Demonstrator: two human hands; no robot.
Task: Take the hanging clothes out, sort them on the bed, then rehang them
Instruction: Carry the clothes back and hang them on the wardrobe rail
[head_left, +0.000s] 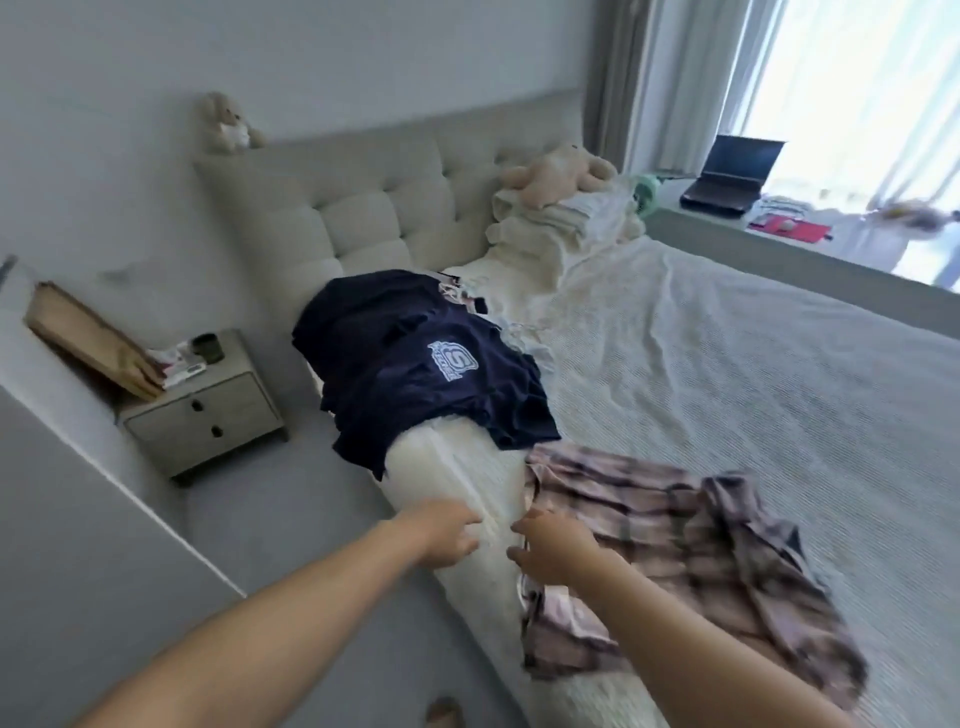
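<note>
Bed (727, 364) carries one navy pile (426, 364) and one plaid shirt (675, 545). Left hand (447, 530) and right hand (550, 545) reach over the edge, fingers relaxed, holding nothing.

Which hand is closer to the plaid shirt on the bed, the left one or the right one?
The right hand. It is at the plaid shirt's near edge, seemingly touching it. The left hand is beside it over the white bed edge, apart from the shirt.

A home bedroom: a wide bed (727, 374) with a tufted headboard (374, 208), a nightstand (208, 415) beside its near corner, stuffed toys (558, 174), curtains (675, 78) and a laptop (732, 176) by the window.
</note>
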